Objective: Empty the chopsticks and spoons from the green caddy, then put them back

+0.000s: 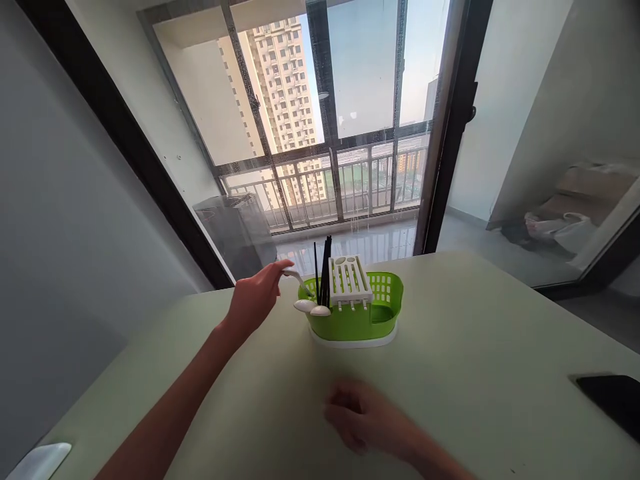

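Note:
My left hand [257, 293] pinches the end of a white spoon [296, 274] at the left end of a green utensil caddy [345, 325]. The far end of that spoon dips behind the caddy's rim. Two more white spoons [321, 311] rest at the caddy's front left, bowls outward. Black chopsticks [325, 277] stand upright beside them, left of a white slotted rack [350, 280] with small hooks. Nearer to me, my right hand [357, 413] is over the table in front of the caddy, fingers curled but smeared by motion.
The caddy stands on a white base on a pale green table [450, 347]. A dark flat object [613, 400] lies at the right edge, and part of a white object [43, 461] shows at the lower left. Beyond the table is a glass door with a dark frame [445, 133].

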### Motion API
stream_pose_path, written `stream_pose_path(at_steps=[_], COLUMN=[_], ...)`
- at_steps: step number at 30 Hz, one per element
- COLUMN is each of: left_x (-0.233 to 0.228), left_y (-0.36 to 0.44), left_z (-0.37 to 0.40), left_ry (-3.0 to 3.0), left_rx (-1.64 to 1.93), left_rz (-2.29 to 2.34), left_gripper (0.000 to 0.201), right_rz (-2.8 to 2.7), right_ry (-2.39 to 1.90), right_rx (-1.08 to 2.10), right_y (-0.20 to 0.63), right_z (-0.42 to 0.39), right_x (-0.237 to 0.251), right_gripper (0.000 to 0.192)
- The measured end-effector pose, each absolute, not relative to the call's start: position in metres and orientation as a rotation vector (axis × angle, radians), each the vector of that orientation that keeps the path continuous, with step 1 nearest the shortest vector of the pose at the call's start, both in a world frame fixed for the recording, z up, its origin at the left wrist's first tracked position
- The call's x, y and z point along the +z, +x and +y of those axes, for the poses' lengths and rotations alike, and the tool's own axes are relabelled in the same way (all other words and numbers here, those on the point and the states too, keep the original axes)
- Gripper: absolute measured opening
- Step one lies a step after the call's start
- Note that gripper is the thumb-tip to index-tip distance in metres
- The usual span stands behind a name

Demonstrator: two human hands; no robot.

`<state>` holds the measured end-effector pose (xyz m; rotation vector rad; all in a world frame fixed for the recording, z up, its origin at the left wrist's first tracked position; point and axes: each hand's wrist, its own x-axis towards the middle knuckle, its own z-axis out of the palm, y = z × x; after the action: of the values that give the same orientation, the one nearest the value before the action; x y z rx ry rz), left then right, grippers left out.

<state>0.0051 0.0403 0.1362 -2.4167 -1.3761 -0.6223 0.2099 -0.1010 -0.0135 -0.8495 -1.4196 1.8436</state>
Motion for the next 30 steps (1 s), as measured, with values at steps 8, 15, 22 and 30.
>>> stream_pose_path(at_steps=[8, 15, 22, 30], left_x=[0.111, 0.103, 0.077, 0.01], left_y=[0.008, 0.001, -0.014, -0.001], left_z=[0.052, 0.051, 0.045, 0.036], left_ry=[-2.619, -2.741, -2.749, -3.121], left_rx=[-0.594, -0.633, -0.736, -0.981], left_rz=[-1.313, -1.319, -1.51, -1.679], left_gripper=[0.034, 0.034, 0.043, 0.087], right_rz=[-1.409, -1.402, -1.383, -1.41], right_ry=[-0.852, -0.847, -0.841, -0.846], right_rx=[1.844, 1.851, 1.866, 1.83], right_y=[0.211, 0.211, 0.21, 0.209], right_z=[-0.101, -0.101, -0.1, -0.103], right_x=[-0.015, -0.014, -0.018, -0.018], right_gripper=[0.019, 0.017, 0.014, 0.013])
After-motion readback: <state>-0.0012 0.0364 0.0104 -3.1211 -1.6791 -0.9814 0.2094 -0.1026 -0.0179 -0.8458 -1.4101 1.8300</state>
